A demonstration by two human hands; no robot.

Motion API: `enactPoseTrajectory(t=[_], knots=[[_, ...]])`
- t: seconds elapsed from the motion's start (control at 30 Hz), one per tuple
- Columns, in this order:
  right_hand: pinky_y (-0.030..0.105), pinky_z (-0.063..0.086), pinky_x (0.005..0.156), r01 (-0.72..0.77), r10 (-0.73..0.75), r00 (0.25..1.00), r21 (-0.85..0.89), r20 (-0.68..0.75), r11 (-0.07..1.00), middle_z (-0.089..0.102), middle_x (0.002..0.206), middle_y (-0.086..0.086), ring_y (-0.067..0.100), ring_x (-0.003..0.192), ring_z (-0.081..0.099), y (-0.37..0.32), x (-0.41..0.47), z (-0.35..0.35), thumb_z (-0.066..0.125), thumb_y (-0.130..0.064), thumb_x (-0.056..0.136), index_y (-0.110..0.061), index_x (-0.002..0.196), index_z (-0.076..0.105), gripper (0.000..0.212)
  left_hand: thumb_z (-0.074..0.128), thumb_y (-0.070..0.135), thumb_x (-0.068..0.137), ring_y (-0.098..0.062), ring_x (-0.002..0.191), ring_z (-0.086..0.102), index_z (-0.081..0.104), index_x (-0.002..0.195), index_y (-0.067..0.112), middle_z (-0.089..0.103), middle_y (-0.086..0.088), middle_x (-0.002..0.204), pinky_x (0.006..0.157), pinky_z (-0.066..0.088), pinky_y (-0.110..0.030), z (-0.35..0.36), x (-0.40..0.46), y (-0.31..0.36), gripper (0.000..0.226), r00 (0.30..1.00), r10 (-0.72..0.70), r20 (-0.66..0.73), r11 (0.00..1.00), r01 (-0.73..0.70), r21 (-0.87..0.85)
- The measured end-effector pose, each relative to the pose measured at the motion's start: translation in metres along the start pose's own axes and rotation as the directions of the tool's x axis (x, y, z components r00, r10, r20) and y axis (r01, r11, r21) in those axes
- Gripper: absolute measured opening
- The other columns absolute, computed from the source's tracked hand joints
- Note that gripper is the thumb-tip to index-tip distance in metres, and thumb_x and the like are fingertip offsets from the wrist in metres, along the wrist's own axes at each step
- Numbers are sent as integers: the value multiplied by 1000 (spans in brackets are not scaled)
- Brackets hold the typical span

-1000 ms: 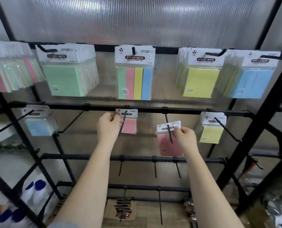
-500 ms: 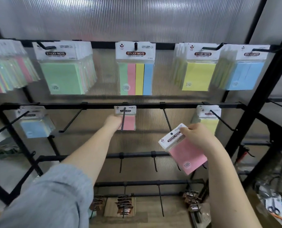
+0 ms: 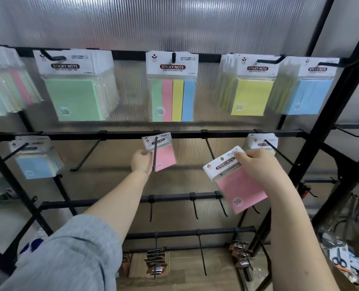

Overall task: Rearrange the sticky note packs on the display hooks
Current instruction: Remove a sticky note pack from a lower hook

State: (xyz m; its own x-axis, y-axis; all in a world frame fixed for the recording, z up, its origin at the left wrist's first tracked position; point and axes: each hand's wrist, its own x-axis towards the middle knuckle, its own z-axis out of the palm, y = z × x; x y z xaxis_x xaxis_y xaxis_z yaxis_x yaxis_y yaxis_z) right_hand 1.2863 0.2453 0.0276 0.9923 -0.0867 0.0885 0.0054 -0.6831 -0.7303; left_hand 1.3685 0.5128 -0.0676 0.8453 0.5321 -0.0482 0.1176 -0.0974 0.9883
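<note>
My right hand [image 3: 258, 166] grips a pink sticky note pack [image 3: 238, 185] by its white header, free of any hook and tilted, in front of the middle rail. On the centre hook [image 3: 154, 154] of that rail hangs a smaller pink pack [image 3: 164, 153]; my left hand [image 3: 142, 161] pinches its left edge. An empty hook [image 3: 209, 148] juts out between the two packs. A yellow pack [image 3: 260, 142] hangs behind my right hand.
The top rail carries green [image 3: 73, 97], four-colour [image 3: 172, 99], yellow [image 3: 252, 97] and blue [image 3: 308, 95] packs. A blue pack [image 3: 35, 164] hangs at the left of the middle rail beside an empty hook [image 3: 86, 156]. Lower rails bear bare hooks and small brown items [image 3: 155, 261]. Black frame posts stand at the right.
My right hand pulled the pink pack off the middle-rail hook and brought it down and right toward me, tilting it. My left hand stayed on the smaller pink pack, which now hangs tilted.
</note>
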Motion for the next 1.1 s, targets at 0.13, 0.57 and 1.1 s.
enactPoseTrajectory(t=[0.13, 0.57, 1.1], knots=[[30, 23, 54, 3, -3, 1000, 9, -13, 1000, 44, 75, 10, 18, 67, 39, -1, 0, 1, 45, -25, 93, 15, 97, 56, 41, 55, 26, 94, -28, 85, 57, 50, 71, 18, 61, -11, 85, 78, 44, -37, -1, 1, -2, 25, 998, 40, 49, 999, -39, -20], [29, 23, 52, -20, 24, 998, 71, -62, 997, 43, 73, 20, 17, 65, 38, -16, -6, 0, 45, -25, 93, 15, 88, 54, 41, 36, 30, 102, -26, 78, 56, 54, 77, 14, 58, -9, 79, 69, 40, -30, -6, 3, 2, 34, 990, 40, 134, 997, -31, -70], [29, 23, 59, 52, 143, 897, 423, -418, 905, 41, 72, 5, 16, 65, 34, -24, -53, 28, 48, -35, 93, 11, 88, 54, 46, 39, 25, 99, -6, 56, 42, 49, 67, 15, 52, 9, 62, 51, 30, -22, -40, -56, -5, 36, 944, 317, 97, 946, -322, 39]])
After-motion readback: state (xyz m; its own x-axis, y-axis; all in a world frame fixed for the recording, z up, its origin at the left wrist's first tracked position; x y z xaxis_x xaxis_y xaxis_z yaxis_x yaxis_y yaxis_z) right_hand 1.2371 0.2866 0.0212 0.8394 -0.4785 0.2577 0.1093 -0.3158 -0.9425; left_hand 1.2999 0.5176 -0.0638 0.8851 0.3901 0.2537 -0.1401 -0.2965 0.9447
